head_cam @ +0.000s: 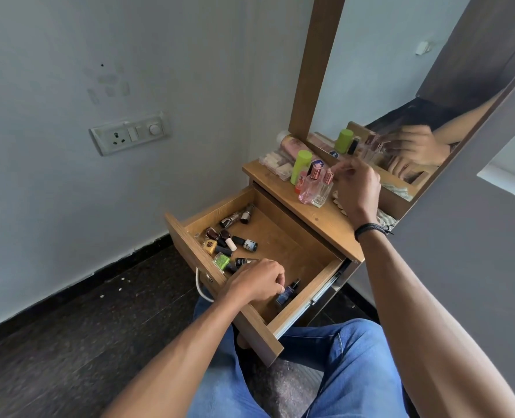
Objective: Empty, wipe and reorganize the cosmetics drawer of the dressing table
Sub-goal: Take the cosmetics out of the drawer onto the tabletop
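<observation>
The wooden drawer (186, 245) of the dressing table stands pulled out. Several small nail polish bottles (232, 245) lie in its left part. My left hand (257, 282) reaches into the drawer's near side, and its curled fingers grip a dark blue bottle (286, 294) lying on the drawer floor. My right hand (357, 188) hovers over the tabletop (325, 218), fingers loosely bent just right of the cap of a clear perfume bottle (324, 191). A pink perfume bottle (309, 188) stands beside that one.
A lime-green capped bottle (300, 165), a pink tube (292, 146) and white packets (275, 164) crowd the tabletop's back left by the mirror (400, 86). A wall socket (129, 135) is to the left. My knees in jeans (349, 366) sit under the drawer front.
</observation>
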